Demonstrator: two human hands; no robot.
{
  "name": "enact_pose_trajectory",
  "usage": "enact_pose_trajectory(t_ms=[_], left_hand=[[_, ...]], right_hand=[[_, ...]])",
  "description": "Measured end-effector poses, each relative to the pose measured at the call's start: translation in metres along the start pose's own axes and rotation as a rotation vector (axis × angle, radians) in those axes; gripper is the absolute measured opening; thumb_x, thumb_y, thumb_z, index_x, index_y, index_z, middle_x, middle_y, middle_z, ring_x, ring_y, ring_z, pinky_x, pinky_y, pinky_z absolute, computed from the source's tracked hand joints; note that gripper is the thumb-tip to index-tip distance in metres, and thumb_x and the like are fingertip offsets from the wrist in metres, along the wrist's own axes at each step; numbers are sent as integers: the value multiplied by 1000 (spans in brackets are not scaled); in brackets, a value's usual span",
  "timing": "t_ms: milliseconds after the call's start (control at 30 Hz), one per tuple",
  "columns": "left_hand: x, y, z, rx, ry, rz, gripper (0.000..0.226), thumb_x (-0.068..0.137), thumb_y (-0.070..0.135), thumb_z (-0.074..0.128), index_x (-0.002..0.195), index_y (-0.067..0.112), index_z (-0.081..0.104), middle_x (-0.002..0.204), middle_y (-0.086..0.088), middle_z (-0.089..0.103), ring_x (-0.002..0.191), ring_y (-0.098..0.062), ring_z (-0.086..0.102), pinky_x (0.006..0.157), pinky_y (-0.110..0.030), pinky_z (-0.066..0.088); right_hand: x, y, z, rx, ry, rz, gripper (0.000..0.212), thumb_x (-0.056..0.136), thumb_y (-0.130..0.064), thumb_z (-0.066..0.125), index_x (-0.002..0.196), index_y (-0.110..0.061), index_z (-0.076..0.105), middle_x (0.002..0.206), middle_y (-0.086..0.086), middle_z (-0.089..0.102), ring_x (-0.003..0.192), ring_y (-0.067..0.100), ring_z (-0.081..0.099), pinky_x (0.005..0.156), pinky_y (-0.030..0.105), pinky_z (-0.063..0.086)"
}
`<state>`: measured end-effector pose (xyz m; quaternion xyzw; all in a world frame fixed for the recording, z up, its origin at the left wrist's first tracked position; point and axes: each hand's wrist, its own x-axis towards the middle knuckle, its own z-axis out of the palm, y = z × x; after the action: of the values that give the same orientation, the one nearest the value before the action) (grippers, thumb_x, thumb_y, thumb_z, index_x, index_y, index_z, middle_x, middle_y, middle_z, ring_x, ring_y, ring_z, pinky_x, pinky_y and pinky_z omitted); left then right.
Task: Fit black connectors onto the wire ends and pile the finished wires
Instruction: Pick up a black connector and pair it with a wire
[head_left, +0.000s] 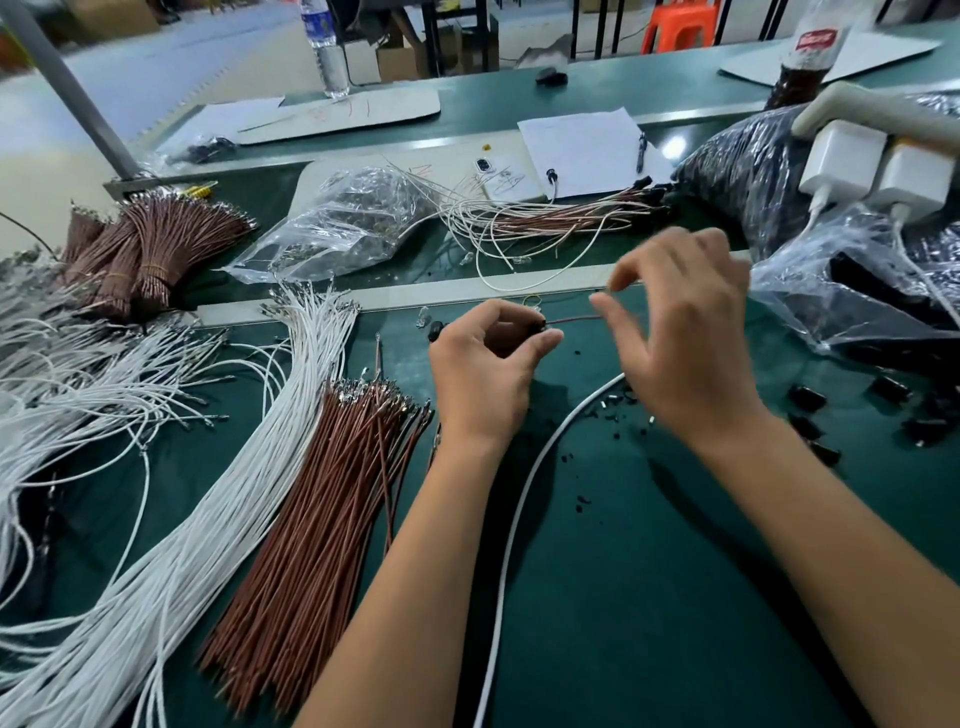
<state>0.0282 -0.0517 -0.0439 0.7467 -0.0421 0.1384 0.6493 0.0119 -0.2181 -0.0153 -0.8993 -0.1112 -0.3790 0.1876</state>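
Fingertips (540, 340) of left hand (480, 374) pinched on a black connector (532, 326), thumb under, forefinger over. Brown wire (571, 320) running out of that connector to the right, long axis roughly level, towards right hand (680, 332). Right-hand fingers blurred, spread and loosely curved just past the wire's free stretch; holding nothing as far as can be told. Right hand the nearer one to the wire's far end, so probably the one to draw it away. Beyond the connector, a pile of finished wires (561, 218) capped in black. Right of the connector, loose black connectors (810, 402) on the green table (623, 571); further right, a clear bag (852, 291) with dark parts inside. Left of the connector, brown wire bundle (317, 514) and white wires (218, 467).
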Motion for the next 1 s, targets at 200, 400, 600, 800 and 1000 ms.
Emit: enact_pose_trajectory(t_ms=[200, 400, 600, 800, 1000], left_hand=[[-4, 4, 8, -344, -30, -184, 14, 79, 3, 84, 84, 9, 73, 80, -8, 76, 67, -11, 65, 66, -23, 50], [-5, 4, 8, -350, -101, -125, 15, 77, 1, 84, 88, 5, 74, 89, -10, 78, 80, -14, 72, 74, -24, 55], [-2, 0, 4, -340, 100, -127, 13, 83, 6, 82, 92, 14, 77, 77, 0, 71, 73, -13, 63, 74, -30, 56], [-5, 4, 5, -513, -6, -275, 20, 78, -6, 80, 87, 11, 78, 87, -17, 71, 88, -28, 67, 83, -29, 58], [-6, 5, 3, -526, -53, -276, 19, 76, -3, 82, 91, 6, 75, 90, -20, 76, 86, -30, 74, 80, -32, 60]], right_hand=[[-17, -21, 8, 997, -188, 932, 27, 100, -35, 67, 92, -9, 71, 67, -2, 63, 51, 10, 50, 44, 24, 41], [-17, -10, 7, 1402, -107, 976, 9, 93, -11, 68, 100, -6, 72, 78, 4, 69, 60, 8, 55, 40, 17, 37], [-18, -3, 3, 1386, -47, 993, 11, 96, -7, 67, 89, -12, 72, 82, 6, 76, 69, 15, 71, 46, 18, 45], [-17, -5, 4, 1449, -16, 938, 11, 92, -5, 70, 86, -13, 74, 84, 7, 78, 70, 15, 74, 51, 17, 51], [-18, -5, 3, 1425, -33, 942, 7, 92, -6, 70, 88, -11, 73, 82, 8, 78, 68, 14, 73, 52, 18, 52]])
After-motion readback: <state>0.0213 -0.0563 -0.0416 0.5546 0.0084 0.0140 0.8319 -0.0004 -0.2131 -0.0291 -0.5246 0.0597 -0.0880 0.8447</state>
